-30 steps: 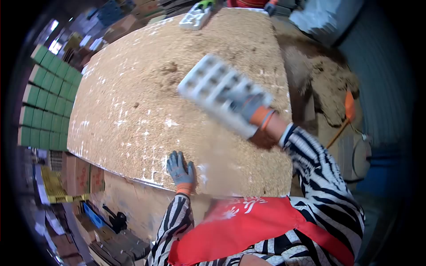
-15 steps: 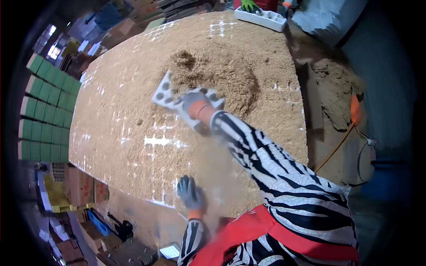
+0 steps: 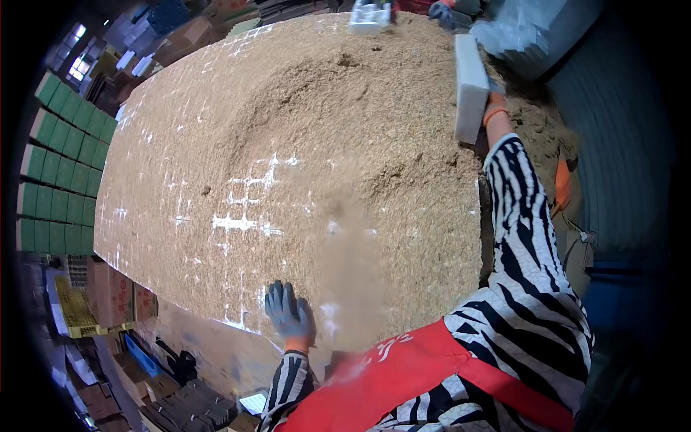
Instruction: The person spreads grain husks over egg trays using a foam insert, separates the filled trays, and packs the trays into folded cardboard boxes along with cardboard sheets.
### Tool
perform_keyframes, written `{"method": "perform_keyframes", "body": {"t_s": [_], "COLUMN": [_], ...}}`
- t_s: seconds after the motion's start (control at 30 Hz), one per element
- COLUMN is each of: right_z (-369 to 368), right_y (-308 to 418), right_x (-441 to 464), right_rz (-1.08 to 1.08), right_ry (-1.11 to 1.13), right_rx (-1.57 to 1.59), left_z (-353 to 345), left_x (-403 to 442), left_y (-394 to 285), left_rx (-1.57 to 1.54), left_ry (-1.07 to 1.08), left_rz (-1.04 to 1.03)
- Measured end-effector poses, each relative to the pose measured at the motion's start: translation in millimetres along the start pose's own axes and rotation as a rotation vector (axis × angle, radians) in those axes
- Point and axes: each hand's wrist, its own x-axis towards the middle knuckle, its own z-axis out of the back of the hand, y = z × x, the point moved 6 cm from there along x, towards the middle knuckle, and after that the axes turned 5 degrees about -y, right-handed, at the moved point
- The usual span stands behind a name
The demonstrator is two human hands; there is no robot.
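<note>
My right hand (image 3: 496,106), in a grey glove with an orange cuff, grips a white foam tray (image 3: 471,86) at the table's far right edge. The tray is tipped up on its side, so its holes do not show; my fingers are partly hidden behind it. A thick layer of tan, grain-like loose material (image 3: 403,122) covers the table, heaped up toward the far side. Flat on the near edge of this layer lies my left hand (image 3: 289,315), gloved in grey, fingers spread and holding nothing.
Across the table are another white foam tray (image 3: 370,20) and a co-worker's dark-gloved hand (image 3: 441,12). Green-and-white blocks (image 3: 61,169) are stacked at left. Cardboard boxes (image 3: 111,295) stand lower left. An orange-handled tool (image 3: 562,186) is on the right beside clear plastic (image 3: 515,32).
My right hand has swung the foam tray from mid-table to the far right edge and tipped it up. The heap beneath it is spread wider. My left hand stays on the layer.
</note>
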Motion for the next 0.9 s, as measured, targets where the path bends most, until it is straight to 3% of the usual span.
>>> {"method": "perform_keyframes", "body": {"t_s": [0.07,0.13,0.17,0.2,0.27,0.37,0.5,0.57,0.67,0.7,0.77,0.83,0.87,0.9], "right_z": [14.1,8.7,9.2,-6.0,-38.1,-57.5,-51.1,-53.5,-34.2,-4.3,8.3,59.3,50.8,43.4], "right_y": [11.6,55.3,104.4,163.1,225.0,263.7,232.7,165.5,23.8,-21.7,-98.3,-55.2,-31.2,21.8], "right_x": [-9.6,-46.5,-83.3,-132.4,-241.7,-322.6,-327.6,-263.2,-180.1,-162.4,-129.1,-149.0,-151.4,-162.4], "right_rz": [-0.027,-0.141,0.32,0.682,0.734,0.82,0.794,0.532,0.297,-0.209,0.01,-0.074,0.08,-0.041], "right_ry": [-0.083,0.014,-0.094,0.121,0.415,0.535,0.694,0.486,0.417,0.216,-0.051,-0.237,-0.282,-0.054], "right_rx": [0.305,0.863,0.309,-0.472,-0.179,-0.025,-0.231,-0.26,-0.498,-0.075,-0.311,0.114,0.088,0.285], "left_z": [-1.0,-0.3,0.0,-1.9,-0.5,-1.1,-2.9,-1.8,-0.8,-1.7,-4.5,-4.8,-2.4,1.6], "left_x": [-0.4,0.3,-0.3,-1.7,-2.9,-3.1,-4.8,-3.2,-4.3,-3.5,-3.2,-0.8,1.3,0.7], "left_y": [2.0,-0.4,-0.8,1.4,1.0,0.9,1.6,-0.2,-1.8,-1.9,1.3,3.5,1.8,3.1], "left_rx": [0.001,0.003,0.002,-0.023,-0.027,-0.042,-0.054,-0.042,-0.014,-0.006,-0.006,-0.021,-0.034,-0.039], "left_ry": [0.01,0.003,0.003,-0.014,0.009,-0.007,-0.019,-0.011,-0.008,-0.023,-0.013,-0.005,0.002,0.009], "left_rz": [0.007,0.0,-0.009,-0.03,-0.019,-0.035,-0.045,-0.042,-0.024,-0.02,-0.019,-0.002,0.015,0.038]}}
